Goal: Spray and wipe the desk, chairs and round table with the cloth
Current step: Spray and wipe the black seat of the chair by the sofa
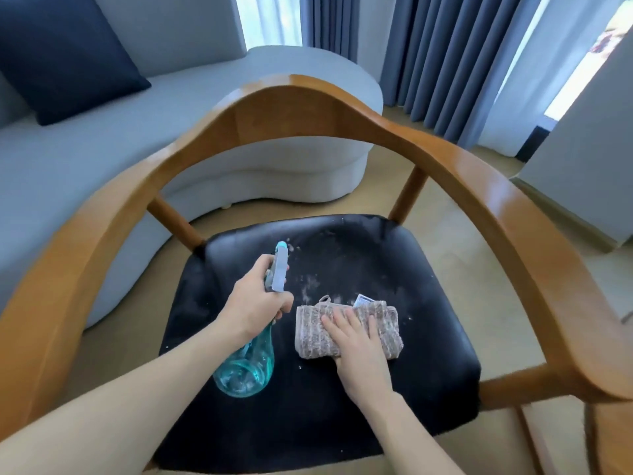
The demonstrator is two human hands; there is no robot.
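Note:
A wooden armchair (308,108) with a curved back rail stands right in front of me, its black seat (376,269) flecked with pale droplets. My left hand (255,303) grips the neck of a clear teal spray bottle (248,366), whose grey nozzle points away over the seat. A folded beige ribbed cloth (387,329) lies on the seat to the right of the bottle. My right hand (358,347) presses flat on the cloth with straight fingers.
A light grey sofa (85,159) with a dark blue cushion (65,53) stands behind and left of the chair. Blue-grey curtains (445,56) hang at the back right. Beige floor (462,262) shows around the chair.

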